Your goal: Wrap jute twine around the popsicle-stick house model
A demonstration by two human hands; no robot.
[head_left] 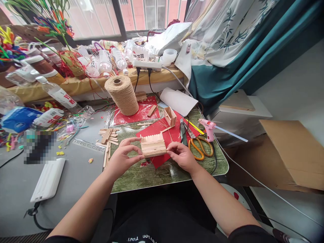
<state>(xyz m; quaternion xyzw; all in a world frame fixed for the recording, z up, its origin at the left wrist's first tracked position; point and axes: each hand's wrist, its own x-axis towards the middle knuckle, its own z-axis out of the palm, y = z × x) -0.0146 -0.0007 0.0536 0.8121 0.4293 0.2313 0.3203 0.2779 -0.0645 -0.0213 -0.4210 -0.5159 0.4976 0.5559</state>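
A small panel built of wooden craft sticks (153, 144), wrapped with twine along its lower edge, is held upright between both hands over a red paper sheet (174, 133). My left hand (124, 158) grips its left end with thumb below and fingers curved above. On the other end, my right hand (181, 156) pinches the panel. A small open wooden box (170, 116) stands just behind on the red paper.
A big spool of jute twine (123, 94) stands at the back. Loose craft sticks (107, 140) lie left; orange-handled scissors (199, 145), pliers (182, 132) and a pink glue gun (210, 129) lie right. Bottles crowd the window sill; a cardboard box (296, 153) sits far right.
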